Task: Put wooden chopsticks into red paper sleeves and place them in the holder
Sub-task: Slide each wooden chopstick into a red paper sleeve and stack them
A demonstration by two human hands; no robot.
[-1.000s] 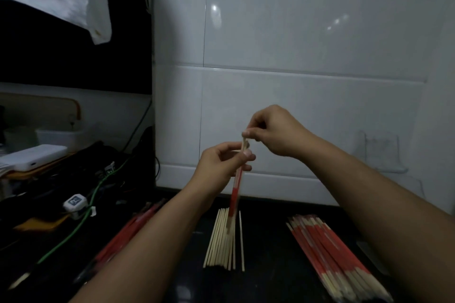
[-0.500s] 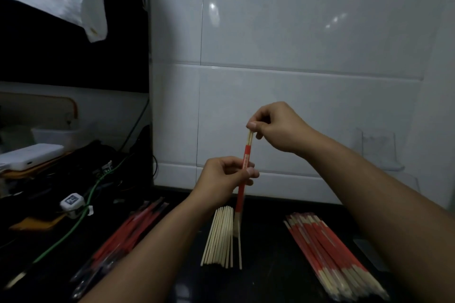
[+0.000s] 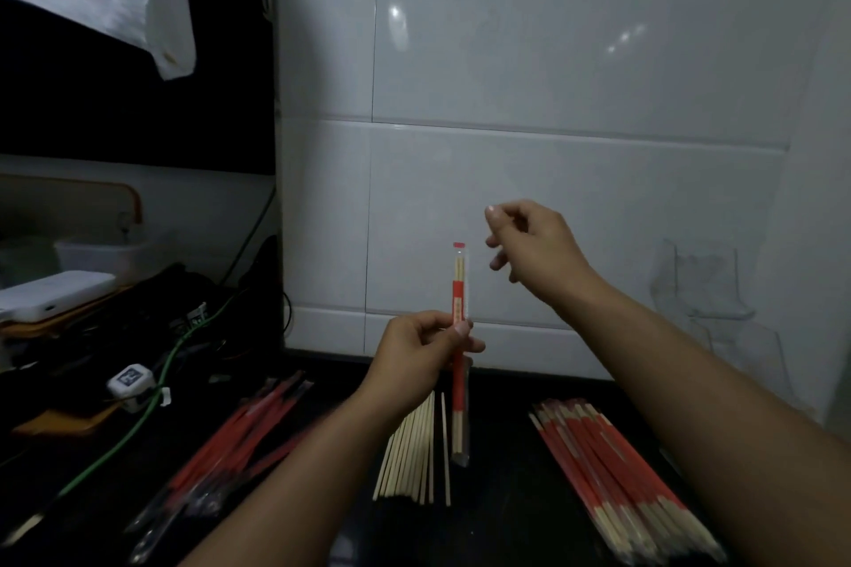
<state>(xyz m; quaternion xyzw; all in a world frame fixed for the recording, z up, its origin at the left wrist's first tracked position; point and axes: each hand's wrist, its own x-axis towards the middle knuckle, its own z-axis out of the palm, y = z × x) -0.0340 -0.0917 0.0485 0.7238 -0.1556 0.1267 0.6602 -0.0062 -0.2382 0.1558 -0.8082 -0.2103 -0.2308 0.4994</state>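
Sleeved chopsticks (image 3: 459,336) stand upright, long axis vertical, pinched mid-length by my left hand (image 3: 421,357); my right hand (image 3: 529,251), loosely spread and empty, hovers beside their top.

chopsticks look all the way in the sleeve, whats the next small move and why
Probably carry the sleeved pair of wooden chopsticks in its red paper sleeve to the row of finished red-sleeved pairs lying on the right. The left hand pinches it upright at mid-length, the right hand is off it and holds nothing, and no holder clearly shows.
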